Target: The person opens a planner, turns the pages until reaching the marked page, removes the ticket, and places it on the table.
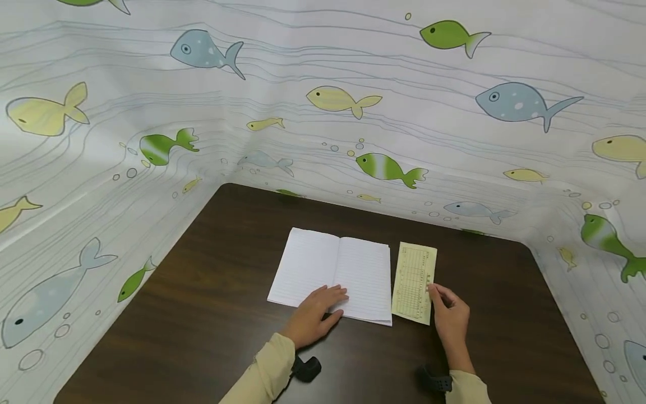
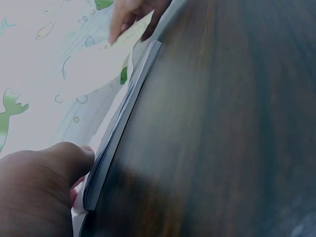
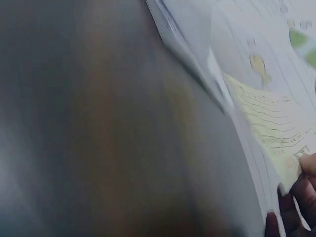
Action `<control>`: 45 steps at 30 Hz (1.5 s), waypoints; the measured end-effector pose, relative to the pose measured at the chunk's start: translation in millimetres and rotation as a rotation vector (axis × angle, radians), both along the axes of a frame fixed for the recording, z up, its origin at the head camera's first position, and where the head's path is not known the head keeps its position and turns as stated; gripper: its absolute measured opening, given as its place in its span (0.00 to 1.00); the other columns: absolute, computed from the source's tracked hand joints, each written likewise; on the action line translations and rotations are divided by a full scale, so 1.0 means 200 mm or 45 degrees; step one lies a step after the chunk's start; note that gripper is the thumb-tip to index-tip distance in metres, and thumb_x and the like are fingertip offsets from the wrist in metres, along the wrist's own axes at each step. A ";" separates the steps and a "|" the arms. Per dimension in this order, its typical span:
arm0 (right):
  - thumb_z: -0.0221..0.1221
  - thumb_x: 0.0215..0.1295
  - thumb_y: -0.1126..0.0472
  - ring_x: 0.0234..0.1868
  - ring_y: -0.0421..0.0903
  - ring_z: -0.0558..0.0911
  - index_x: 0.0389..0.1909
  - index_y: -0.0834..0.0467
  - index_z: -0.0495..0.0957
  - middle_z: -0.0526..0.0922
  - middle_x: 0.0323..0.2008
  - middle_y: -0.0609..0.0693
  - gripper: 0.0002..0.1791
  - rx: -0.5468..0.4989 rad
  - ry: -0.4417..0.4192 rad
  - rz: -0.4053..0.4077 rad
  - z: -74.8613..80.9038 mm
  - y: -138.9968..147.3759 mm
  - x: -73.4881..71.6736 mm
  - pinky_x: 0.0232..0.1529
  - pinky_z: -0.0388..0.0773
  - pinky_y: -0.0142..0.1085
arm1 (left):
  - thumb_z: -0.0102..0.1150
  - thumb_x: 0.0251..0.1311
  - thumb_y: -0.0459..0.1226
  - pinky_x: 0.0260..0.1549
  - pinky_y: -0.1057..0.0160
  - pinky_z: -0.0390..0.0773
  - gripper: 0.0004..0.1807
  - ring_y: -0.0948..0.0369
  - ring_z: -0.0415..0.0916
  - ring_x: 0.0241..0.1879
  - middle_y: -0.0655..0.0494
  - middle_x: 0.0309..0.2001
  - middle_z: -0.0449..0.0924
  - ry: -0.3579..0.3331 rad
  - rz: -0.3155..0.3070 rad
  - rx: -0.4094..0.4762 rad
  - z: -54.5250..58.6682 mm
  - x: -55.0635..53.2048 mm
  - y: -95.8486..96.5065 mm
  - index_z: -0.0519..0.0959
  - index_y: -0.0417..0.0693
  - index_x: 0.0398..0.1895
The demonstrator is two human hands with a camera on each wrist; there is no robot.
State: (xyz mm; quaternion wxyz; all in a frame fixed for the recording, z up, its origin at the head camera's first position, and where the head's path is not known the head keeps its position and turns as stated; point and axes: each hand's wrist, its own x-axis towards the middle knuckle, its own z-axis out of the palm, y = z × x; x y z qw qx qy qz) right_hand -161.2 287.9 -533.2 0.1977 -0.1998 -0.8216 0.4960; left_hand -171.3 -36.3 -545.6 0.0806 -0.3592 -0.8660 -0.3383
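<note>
An open notebook with blank ruled pages (image 1: pixel 364 275) lies on the dark wooden table. My left hand (image 1: pixel 318 314) rests on its lower edge near the fold, fingers spread and relaxed. In the left wrist view the thumb of my left hand (image 2: pixel 54 170) lies along the page edges. Beside the notebook's right page is a pale yellow printed slip (image 1: pixel 414 280) with a ruled grid. My right hand (image 1: pixel 451 317) pinches that slip by its right edge between thumb and fingers. Both wrist views show the slip (image 3: pixel 274 123) raised at a slant in my right hand (image 3: pixel 306 190).
The brown tabletop (image 1: pixel 222 269) extends around the notebook on all sides. A white sheet printed with fish (image 1: pixel 282 62) stands as walls along the table's back and sides. A dark wrist device (image 1: pixel 306 369) sits at the left sleeve, and another dark band (image 1: pixel 435 381) at the right.
</note>
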 end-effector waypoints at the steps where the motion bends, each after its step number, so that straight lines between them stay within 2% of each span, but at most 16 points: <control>1: 0.63 0.74 0.50 0.36 0.28 0.77 0.49 0.65 0.87 0.88 0.44 0.59 0.20 0.017 -0.031 -0.010 0.00 0.04 0.00 0.34 0.72 0.20 | 0.64 0.71 0.38 0.74 0.52 0.65 0.20 0.55 0.72 0.70 0.51 0.66 0.79 0.005 -0.004 -0.004 0.00 0.00 -0.01 0.80 0.45 0.63; 6: 0.60 0.76 0.49 0.39 0.46 0.79 0.52 0.66 0.86 0.86 0.47 0.64 0.23 0.174 -0.219 -0.005 0.00 0.23 -0.01 0.30 0.70 0.25 | 0.65 0.70 0.38 0.74 0.50 0.65 0.19 0.54 0.72 0.70 0.49 0.65 0.80 0.015 -0.022 -0.008 0.01 -0.01 -0.03 0.81 0.44 0.62; 10: 0.58 0.77 0.53 0.41 0.55 0.80 0.52 0.68 0.85 0.85 0.46 0.66 0.21 0.310 -0.287 0.040 -0.01 0.32 -0.01 0.31 0.72 0.31 | 0.65 0.69 0.37 0.73 0.49 0.66 0.17 0.53 0.73 0.69 0.49 0.64 0.80 0.037 -0.034 0.010 0.01 0.00 -0.04 0.82 0.43 0.59; 15: 0.58 0.76 0.57 0.42 0.58 0.80 0.51 0.69 0.85 0.85 0.46 0.67 0.18 0.388 -0.319 0.034 0.02 0.38 0.00 0.36 0.73 0.39 | 0.64 0.70 0.37 0.73 0.49 0.66 0.15 0.53 0.73 0.69 0.49 0.64 0.80 0.036 -0.037 0.017 0.00 0.01 -0.03 0.83 0.44 0.58; 19: 0.59 0.75 0.58 0.42 0.60 0.80 0.49 0.70 0.84 0.85 0.44 0.68 0.18 0.391 -0.325 0.021 0.01 0.40 -0.01 0.38 0.73 0.43 | 0.63 0.71 0.37 0.74 0.50 0.64 0.15 0.54 0.72 0.70 0.50 0.65 0.79 0.007 -0.029 -0.005 -0.01 0.02 -0.03 0.83 0.45 0.58; 23: 0.61 0.74 0.58 0.38 0.59 0.81 0.46 0.70 0.84 0.85 0.39 0.65 0.16 0.417 -0.338 0.017 0.00 0.42 -0.02 0.33 0.72 0.42 | 0.63 0.72 0.38 0.75 0.50 0.63 0.15 0.54 0.71 0.71 0.51 0.66 0.79 -0.029 -0.030 -0.021 -0.01 0.03 -0.03 0.83 0.45 0.58; 28: 0.62 0.72 0.59 0.34 0.57 0.80 0.43 0.70 0.83 0.84 0.34 0.61 0.15 0.455 -0.355 0.022 0.00 0.43 -0.02 0.31 0.71 0.41 | 0.62 0.72 0.38 0.74 0.49 0.64 0.14 0.53 0.71 0.70 0.51 0.66 0.79 -0.013 -0.040 -0.015 0.00 0.03 -0.03 0.84 0.45 0.57; 40: 0.60 0.73 0.60 0.37 0.58 0.78 0.50 0.70 0.82 0.83 0.37 0.63 0.16 0.444 -0.343 0.005 -0.01 0.42 -0.03 0.34 0.70 0.45 | 0.63 0.72 0.39 0.75 0.51 0.63 0.14 0.57 0.70 0.71 0.54 0.66 0.79 0.002 -0.027 -0.018 -0.02 0.02 -0.02 0.84 0.49 0.57; 45: 0.60 0.73 0.60 0.36 0.57 0.78 0.49 0.69 0.82 0.83 0.37 0.63 0.15 0.456 -0.332 0.015 -0.01 0.42 -0.02 0.33 0.70 0.44 | 0.62 0.72 0.39 0.75 0.52 0.62 0.13 0.57 0.70 0.71 0.55 0.66 0.79 -0.009 -0.028 -0.023 -0.02 0.02 -0.02 0.85 0.49 0.56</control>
